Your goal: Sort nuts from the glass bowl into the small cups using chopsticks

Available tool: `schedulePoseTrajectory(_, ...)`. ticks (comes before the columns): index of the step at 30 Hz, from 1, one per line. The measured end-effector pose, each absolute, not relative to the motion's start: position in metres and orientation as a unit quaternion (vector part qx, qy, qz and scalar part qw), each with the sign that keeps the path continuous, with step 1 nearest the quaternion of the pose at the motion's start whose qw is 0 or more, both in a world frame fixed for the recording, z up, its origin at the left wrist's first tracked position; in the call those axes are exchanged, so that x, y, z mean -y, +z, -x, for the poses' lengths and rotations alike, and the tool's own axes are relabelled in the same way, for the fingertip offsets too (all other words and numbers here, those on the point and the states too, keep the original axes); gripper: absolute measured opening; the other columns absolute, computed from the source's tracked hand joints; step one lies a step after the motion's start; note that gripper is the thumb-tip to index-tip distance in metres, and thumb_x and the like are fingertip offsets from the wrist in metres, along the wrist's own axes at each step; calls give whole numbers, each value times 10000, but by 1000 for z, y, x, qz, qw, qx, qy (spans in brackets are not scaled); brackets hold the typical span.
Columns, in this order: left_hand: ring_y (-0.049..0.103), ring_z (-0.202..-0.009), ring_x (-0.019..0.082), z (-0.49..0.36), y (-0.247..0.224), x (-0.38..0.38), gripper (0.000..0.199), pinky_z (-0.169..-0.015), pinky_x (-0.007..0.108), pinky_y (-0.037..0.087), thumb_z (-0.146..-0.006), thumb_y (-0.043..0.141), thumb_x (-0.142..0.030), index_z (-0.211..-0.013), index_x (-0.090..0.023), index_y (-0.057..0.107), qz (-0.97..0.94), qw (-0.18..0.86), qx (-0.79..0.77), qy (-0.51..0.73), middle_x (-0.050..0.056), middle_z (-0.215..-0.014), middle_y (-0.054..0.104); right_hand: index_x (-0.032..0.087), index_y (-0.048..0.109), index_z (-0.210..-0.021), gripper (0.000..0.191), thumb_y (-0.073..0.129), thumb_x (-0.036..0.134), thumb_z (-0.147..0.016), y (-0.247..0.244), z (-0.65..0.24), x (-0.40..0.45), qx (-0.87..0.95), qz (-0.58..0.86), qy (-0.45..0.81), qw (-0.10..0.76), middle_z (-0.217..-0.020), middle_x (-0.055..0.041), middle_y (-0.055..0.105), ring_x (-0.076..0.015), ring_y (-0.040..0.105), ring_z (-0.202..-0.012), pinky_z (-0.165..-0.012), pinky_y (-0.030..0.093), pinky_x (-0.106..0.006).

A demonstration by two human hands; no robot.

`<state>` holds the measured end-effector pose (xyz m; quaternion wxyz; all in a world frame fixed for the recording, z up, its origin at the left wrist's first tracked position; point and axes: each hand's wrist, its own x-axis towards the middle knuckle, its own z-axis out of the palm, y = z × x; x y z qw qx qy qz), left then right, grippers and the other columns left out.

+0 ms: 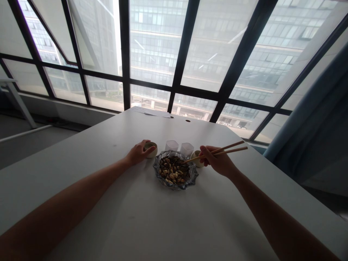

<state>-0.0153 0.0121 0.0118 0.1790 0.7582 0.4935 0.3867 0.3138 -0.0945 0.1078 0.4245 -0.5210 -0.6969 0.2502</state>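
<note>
A person's 2 bare forearms reach from the near edge of the view across a white table (130,221). The left hand (138,153) curls around a small round beige cup (151,153), its thumb lying over the rim. The right hand (216,160) grips 2 wooden chopsticks (228,146), fingers closed around them; their thick ends point up and to the right, and their thin ends slope left into a glass bowl (176,187). Whether the tips pinch a piece is too small to tell.

The bowl, clear and smoky with a jagged, scalloped rim, sits on the table between the hands. In it lie many small pieces: pale, nut-like pieces (174,176) mostly on the near side and dark, slender pieces (172,161) mostly on the far side. Just beyond the bowl stand 2 translucent white cups, a left cup (171,145) and a right cup (187,148). A second beige cup (198,158) is just right of the bowl, partly hidden by the right hand.

At the table's far end lies a white paper sheet (152,112), with 2 dark round holes nearby. Beyond, dark-framed windows (156,40) face a tall building. A blue curtain (315,105) hangs on the right.
</note>
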Motion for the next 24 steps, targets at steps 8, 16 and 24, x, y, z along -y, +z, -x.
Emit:
schedulePoseTrajectory(8, 710, -913, 295, 16, 14, -11, 807, -846, 420, 547, -810, 477, -795, -1288, -151, 573, -760, 196, -489, 381, 143, -1088, 736, 170, 655, -634, 625, 655, 789, -716, 92, -315, 82, 644, 521, 311, 466, -504, -50, 649, -135, 563, -403, -393, 455, -246)
schedulePoseTrajectory(16, 687, -1060, 325, 17, 13, -12, 810, -939, 456, 537, -689, 710, -681, -1288, -165, 536, -781, 222, -447, 376, 153, -1177, 708, 175, 664, -643, 628, 665, 802, -690, 83, -319, 75, 614, 533, 329, 481, -510, -63, 674, -159, 584, -384, -371, 476, -269)
schedulePoseTrajectory(24, 678, -1045, 304, 14, 14, -8, 710, -932, 444, 539, -636, 785, -491, -1227, -180, 544, -788, 168, -420, 418, 130, -1154, 699, 172, 649, -633, 544, 715, 704, -722, 93, -324, 76, 563, 505, 381, 531, -477, -64, 646, -157, 551, -364, -355, 452, -277)
